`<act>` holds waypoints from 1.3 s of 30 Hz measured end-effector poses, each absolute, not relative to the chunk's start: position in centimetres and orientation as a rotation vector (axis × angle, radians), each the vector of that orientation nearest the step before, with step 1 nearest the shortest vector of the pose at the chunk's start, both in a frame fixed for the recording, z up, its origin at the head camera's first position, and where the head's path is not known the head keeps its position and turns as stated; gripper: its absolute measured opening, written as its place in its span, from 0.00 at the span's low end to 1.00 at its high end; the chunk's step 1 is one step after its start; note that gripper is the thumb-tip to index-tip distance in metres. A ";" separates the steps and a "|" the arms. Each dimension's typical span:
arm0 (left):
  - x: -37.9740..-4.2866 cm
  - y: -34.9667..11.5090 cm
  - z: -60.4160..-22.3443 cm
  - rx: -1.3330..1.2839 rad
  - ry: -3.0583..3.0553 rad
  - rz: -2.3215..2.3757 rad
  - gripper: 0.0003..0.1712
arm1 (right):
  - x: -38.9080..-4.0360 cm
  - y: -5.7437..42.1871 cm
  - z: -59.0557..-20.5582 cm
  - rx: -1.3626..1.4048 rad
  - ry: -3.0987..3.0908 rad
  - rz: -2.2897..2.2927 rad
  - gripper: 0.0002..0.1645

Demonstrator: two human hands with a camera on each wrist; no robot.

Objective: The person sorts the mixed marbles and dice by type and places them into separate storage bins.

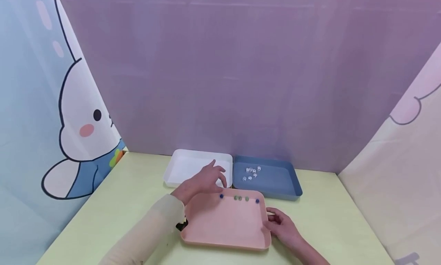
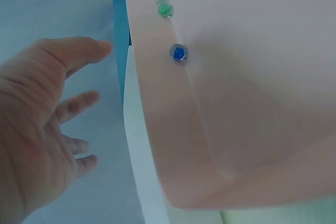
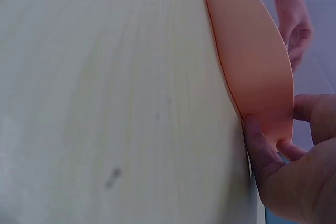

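Note:
A pink tray (image 1: 224,225) lies nearest, with two blue marbles, a left one (image 1: 221,196) and a right one (image 1: 257,200), and three greenish glass marbles (image 1: 240,198) lined along its far side. My right hand (image 1: 282,227) grips its right edge; in the right wrist view the thumb and fingers (image 3: 257,140) hold the tray wall. Above the far left corner of the pink tray and the near side of the white tray (image 1: 191,161), my left hand (image 1: 206,179) hovers with spread, slightly bent fingers. Nothing is between them in the left wrist view, where a blue marble (image 2: 179,53) shows nearby.
Behind the pink tray on the right, a blue tray (image 1: 280,177) holds several white dice (image 1: 254,171). The white tray stands beside it. All sit on a pale yellow-green table (image 1: 327,211), with a purple backdrop (image 1: 220,85) behind and printed cloths at the sides.

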State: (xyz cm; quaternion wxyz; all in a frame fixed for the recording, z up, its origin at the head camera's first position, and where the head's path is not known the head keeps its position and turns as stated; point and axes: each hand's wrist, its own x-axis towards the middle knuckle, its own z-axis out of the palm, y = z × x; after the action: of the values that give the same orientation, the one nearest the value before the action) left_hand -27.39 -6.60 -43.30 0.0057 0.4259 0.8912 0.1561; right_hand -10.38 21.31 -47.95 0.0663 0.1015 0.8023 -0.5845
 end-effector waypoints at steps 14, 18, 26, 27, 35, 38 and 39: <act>-26.2 -5.6 -43.4 1.306 2.787 0.054 0.08 | -10.5 21.2 -47.6 0.299 2.414 -1.792 0.30; -26.0 -5.7 -43.5 1.376 2.814 -0.066 0.10 | -10.6 21.1 -47.6 0.301 2.424 -1.778 0.31; -26.3 -5.4 -44.0 1.431 2.830 -0.109 0.10 | -10.6 21.2 -47.6 0.311 2.420 -1.755 0.31; -26.4 -5.3 -44.0 1.436 2.833 -0.115 0.10 | -10.6 21.2 -47.5 0.301 2.421 -1.760 0.31; -26.7 -4.8 -45.0 1.470 2.822 -0.198 0.09 | -10.4 21.3 -47.4 0.273 2.408 -1.759 0.31; -26.7 -4.6 -45.4 1.500 2.817 -0.209 0.09 | -10.4 21.4 -47.5 0.255 2.399 -1.758 0.31; -26.7 -4.6 -45.5 1.503 2.816 -0.213 0.09 | -10.4 21.5 -47.5 0.245 2.397 -1.758 0.31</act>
State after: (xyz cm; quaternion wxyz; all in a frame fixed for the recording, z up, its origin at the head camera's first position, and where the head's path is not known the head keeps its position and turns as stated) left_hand -26.68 -4.56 -45.51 -0.0288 0.4695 0.8799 -0.0665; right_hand -10.44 21.45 -47.49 0.0793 0.0819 0.8012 -0.5874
